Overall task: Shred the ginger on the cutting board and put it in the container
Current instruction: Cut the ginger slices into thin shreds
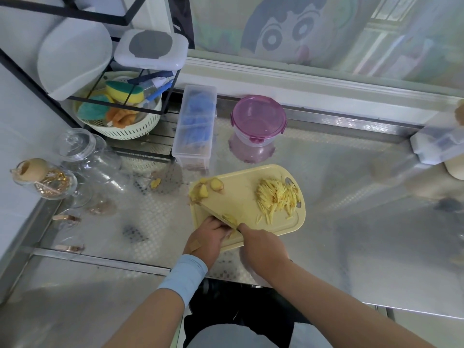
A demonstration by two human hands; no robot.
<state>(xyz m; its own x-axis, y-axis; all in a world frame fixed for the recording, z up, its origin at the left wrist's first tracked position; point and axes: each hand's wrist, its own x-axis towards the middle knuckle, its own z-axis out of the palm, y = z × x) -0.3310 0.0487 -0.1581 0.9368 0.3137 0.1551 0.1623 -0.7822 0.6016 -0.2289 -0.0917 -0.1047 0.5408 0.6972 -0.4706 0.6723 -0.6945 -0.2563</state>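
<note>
Gripping knife (218, 214) — right hand (262, 248), ginger (230, 219) alongside

Pale yellow cutting board (247, 197), yellow ginger shreds (277, 197), pink-lidded container (258, 121), light-blue sleeve (184, 277).

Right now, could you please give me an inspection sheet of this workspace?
Surface: steel counter, with a ginger scrap lying on it.
Job's things: cutting board with ginger shreds piled at its right and ginger chunks at its far left corner; pink container behind the board, apart from it.
Clutter: clear box, glass jars, basket of sponges, all at the left.
Hands: left hand holds a ginger piece at the knife; right hand grips the knife's handle.
Cables: nothing seen.
Surroundings: wire rack at the left; window with a cartoon picture behind.
</note>
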